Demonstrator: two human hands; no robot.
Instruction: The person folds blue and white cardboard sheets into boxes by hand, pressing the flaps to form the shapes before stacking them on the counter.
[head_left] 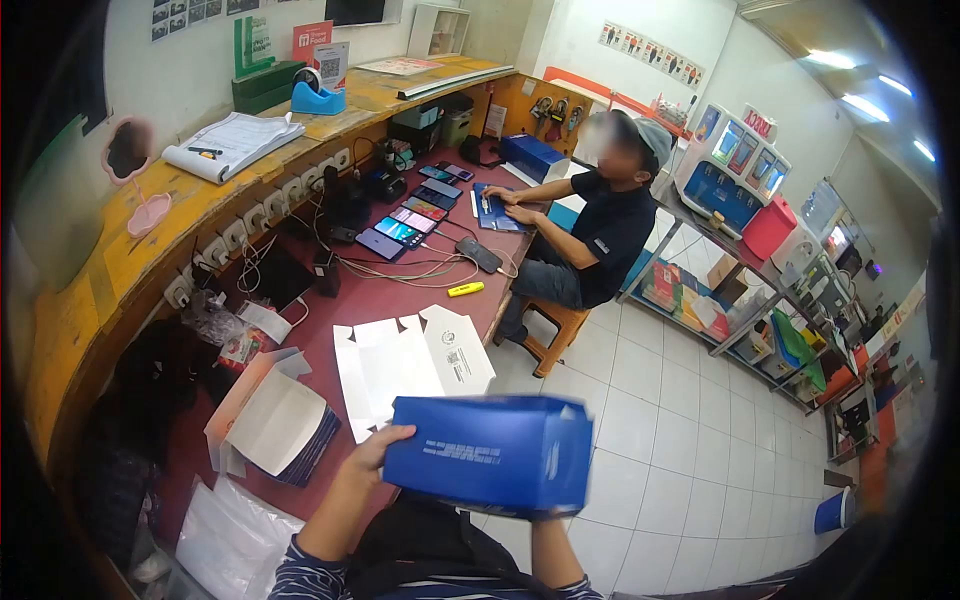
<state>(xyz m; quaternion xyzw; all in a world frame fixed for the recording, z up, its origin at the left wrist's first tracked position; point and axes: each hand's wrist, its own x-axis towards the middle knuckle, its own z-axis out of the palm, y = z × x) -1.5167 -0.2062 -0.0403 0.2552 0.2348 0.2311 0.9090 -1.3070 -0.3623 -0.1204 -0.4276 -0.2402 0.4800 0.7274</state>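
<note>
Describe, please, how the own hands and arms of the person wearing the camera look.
The left hand is bare, with no glove, ring or watch to see. The right hand is mostly hidden; its visible wrist is bare too. Both the left sleeve and the right sleeve have dark and white stripes and leave the forearms uncovered.

The left hand (374, 452) grips 1 blue box (470, 455) at its left end, the right hand (548, 524) underneath. Along the front edge of the desk (312, 335) lie 1 white cardboard sheet (395, 365) and 1 yellow marker (466, 290).
</note>
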